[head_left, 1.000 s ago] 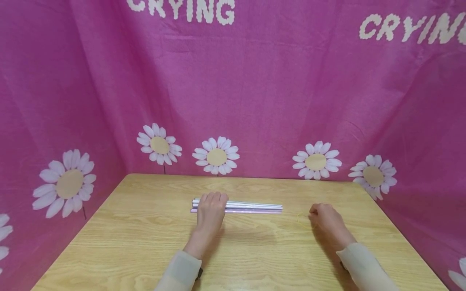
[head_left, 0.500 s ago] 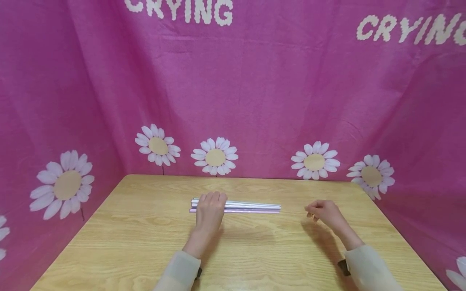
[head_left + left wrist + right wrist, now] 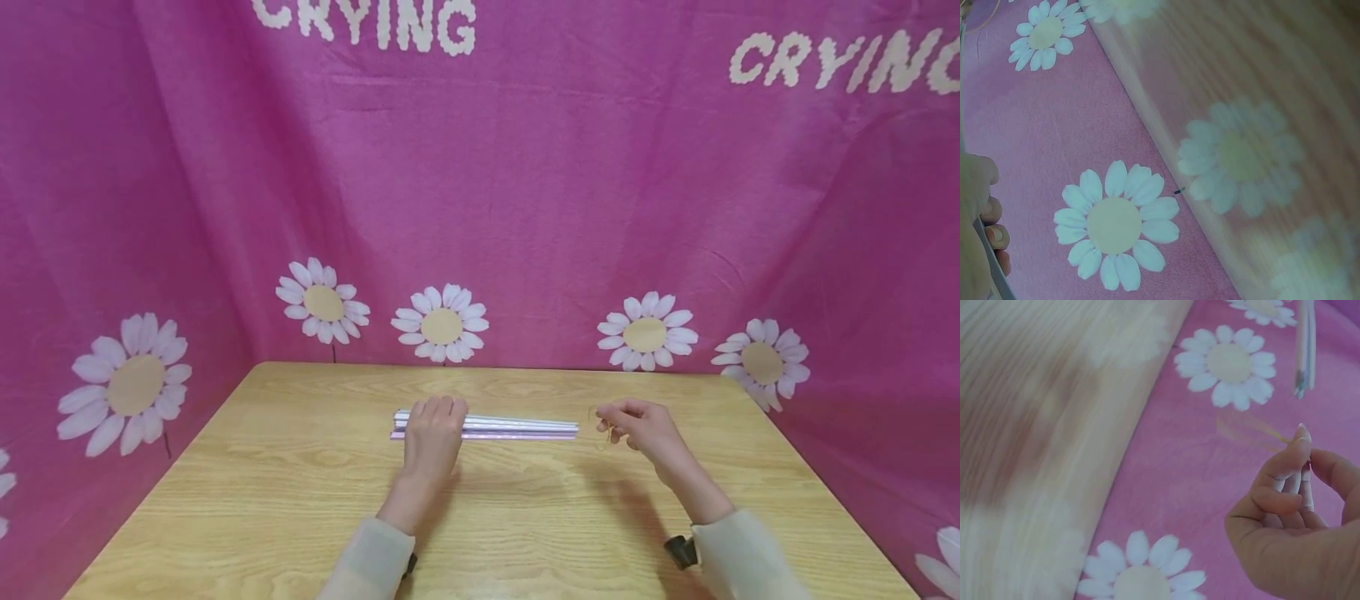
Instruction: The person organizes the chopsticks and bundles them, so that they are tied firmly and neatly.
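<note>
My left hand (image 3: 433, 433) grips a bundle of long thin white and purple sticks (image 3: 525, 428) near its left end. The sticks lie side by side, pointing to the right, just over the table. Off their right end, my right hand (image 3: 648, 429) pinches a thin yellow rubber band (image 3: 1260, 428) between thumb and fingertips; the loop hangs loosely and looks blurred. In the right wrist view, the stick ends (image 3: 1305, 356) show beyond the fingertips. Only part of the left hand (image 3: 979, 219) appears at the edge of the left wrist view.
A light wooden table (image 3: 300, 492) lies under both hands. Behind it and at the sides hangs a pink cloth (image 3: 525, 183) with white daisies and lettering. A dark wrist-worn device (image 3: 681, 550) sits at the right sleeve.
My right hand has lifted the rubber band off the table and moved left towards the sticks' right end. The left hand keeps its grip in the same place.
</note>
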`<move>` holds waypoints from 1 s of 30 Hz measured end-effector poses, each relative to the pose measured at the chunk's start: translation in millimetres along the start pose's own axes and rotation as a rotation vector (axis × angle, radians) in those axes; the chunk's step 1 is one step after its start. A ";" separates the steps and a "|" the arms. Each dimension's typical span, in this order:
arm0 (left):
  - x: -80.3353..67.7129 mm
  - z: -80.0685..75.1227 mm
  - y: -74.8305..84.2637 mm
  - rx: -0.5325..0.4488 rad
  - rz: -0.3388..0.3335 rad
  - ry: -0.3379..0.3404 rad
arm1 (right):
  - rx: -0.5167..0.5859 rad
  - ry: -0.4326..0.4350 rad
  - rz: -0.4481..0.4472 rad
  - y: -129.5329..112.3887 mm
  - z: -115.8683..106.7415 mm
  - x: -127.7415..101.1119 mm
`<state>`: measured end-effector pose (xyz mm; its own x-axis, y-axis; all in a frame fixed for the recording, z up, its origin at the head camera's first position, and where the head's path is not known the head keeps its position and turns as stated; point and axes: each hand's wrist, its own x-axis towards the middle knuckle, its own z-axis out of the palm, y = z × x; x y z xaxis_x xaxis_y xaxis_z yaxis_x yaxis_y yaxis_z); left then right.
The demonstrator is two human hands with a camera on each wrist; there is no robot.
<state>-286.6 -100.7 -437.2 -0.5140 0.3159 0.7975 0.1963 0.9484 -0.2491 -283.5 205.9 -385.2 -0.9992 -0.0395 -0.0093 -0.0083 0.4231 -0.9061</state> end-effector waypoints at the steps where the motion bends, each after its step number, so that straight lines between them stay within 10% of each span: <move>1: -0.1 -0.1 0.1 0.000 0.000 0.000 | 0.007 -0.002 -0.006 -2.4 2.0 -1.0; 30: -2.1 1.0 -0.9 -0.013 -0.029 0.047 | 0.093 -0.206 -0.158 -33.2 57.2 -33.5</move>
<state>-286.5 -102.2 -439.2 -0.4803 0.2860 0.8292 0.1931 0.9566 -0.2182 -247.5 141.4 -379.0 -0.9567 -0.2851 0.0578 -0.1498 0.3123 -0.9381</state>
